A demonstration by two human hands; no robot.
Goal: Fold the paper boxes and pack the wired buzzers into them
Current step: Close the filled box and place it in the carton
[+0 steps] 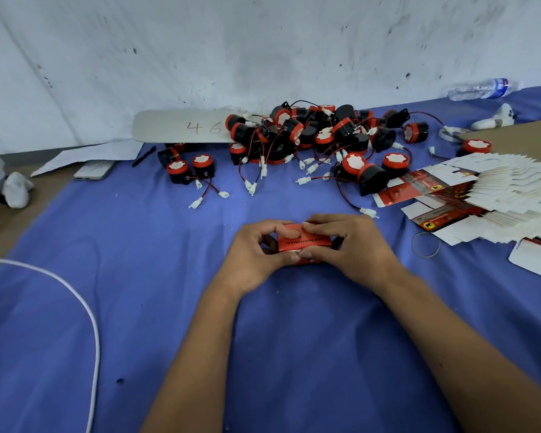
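Both hands on it: the left hand (256, 254) and right hand (353, 245) each have a tight grip on the glossy red paper box (303, 242), low over the blue cloth surface (138, 276). Beyond lie round black-and-red wired buzzers (310, 132); flat box blanks (487, 195) fan out right.

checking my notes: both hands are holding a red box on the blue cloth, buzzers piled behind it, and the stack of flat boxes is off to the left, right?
Not quite: the stack of flat boxes lies to the right, as the head view shows. The rest holds: the left hand and right hand hold a red box on the blue cloth, with the buzzers piled behind it.
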